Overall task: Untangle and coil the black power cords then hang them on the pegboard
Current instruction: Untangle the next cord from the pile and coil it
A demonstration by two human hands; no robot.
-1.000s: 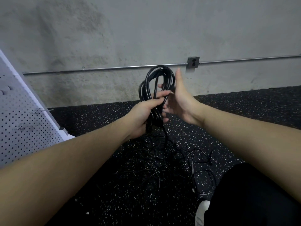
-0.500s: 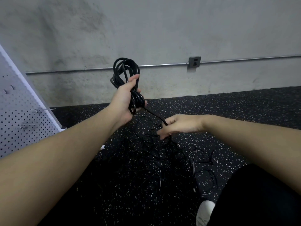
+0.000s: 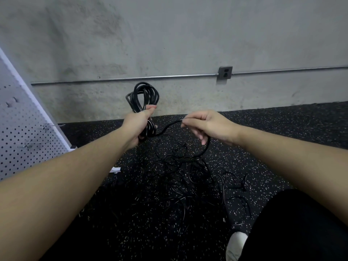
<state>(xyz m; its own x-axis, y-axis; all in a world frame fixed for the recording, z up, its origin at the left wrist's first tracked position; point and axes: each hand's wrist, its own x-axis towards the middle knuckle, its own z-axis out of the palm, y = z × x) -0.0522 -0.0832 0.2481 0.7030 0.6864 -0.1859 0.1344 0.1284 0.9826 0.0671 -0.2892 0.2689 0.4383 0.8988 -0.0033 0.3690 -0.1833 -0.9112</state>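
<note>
My left hand (image 3: 138, 125) grips a bundle of black cord loops (image 3: 144, 96) held upright in front of the wall. A free strand (image 3: 167, 128) runs from the bundle to my right hand (image 3: 209, 125), which pinches it between thumb and fingers. Below that hand the strand curves down into a tangle of black cords (image 3: 190, 174) spread on the speckled floor. The white pegboard (image 3: 20, 132) leans at the far left with metal hooks (image 3: 52, 125) sticking out of it.
A concrete wall stands ahead with a conduit pipe and an outlet box (image 3: 224, 72). My dark trouser leg (image 3: 293, 227) and a white shoe (image 3: 236, 245) fill the lower right. The pegboard's white foot (image 3: 115, 169) rests on the black rubber floor.
My right hand rose from near the floor, drawing the strand up level with the bundle. My left hand and the loops shifted right and slightly lower.
</note>
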